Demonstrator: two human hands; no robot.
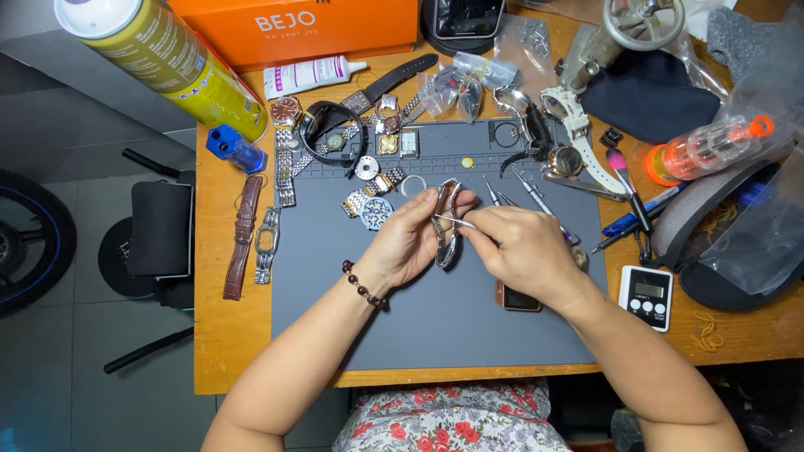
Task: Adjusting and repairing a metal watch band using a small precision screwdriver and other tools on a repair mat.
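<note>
My left hand (408,243) grips a silver metal watch bracelet (446,238) over the grey work mat (435,318). A dark beaded bracelet is on that wrist. My right hand (523,251) pinches a thin metal tool (452,221) whose tip touches the bracelet. Both hands meet at the mat's middle. A small brown rectangular thing (517,300) lies partly under my right wrist.
Watch heads, straps and links (368,167) litter the mat's far edge. A brown leather strap (243,238) lies left, a yellow spray can (167,63) and orange box (310,29) behind. Screwdrivers (536,197), pens, a white timer (646,297) and plastic bags crowd the right.
</note>
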